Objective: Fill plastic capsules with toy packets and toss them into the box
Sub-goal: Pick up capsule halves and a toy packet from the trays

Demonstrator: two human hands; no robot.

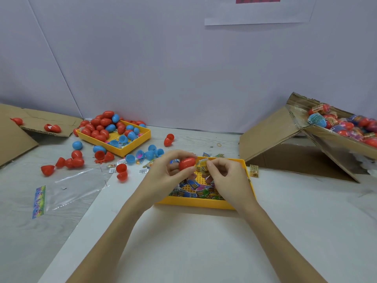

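Bare table (183, 242) lies open near the person; scattered capsules (77, 158) crowd the left, a tilted box (285, 139) blocks the right.

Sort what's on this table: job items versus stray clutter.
Job: red capsule in left hand; toy packet in right hand; packet tray; capsule tray; box.
Clutter: clear bag; rubber band; flat cardboard.

A red capsule (186, 163) is seen just above the near yellow tray (195, 203), whose floor is patterned with a grid of small studs. Blue, green and yellow printed packets (193, 185) are heaped in that tray. Left of and beyond it, red and blue capsules are piled in a second yellow tray (130, 149). To its right, brown cardboard is shown by the box (285, 135).
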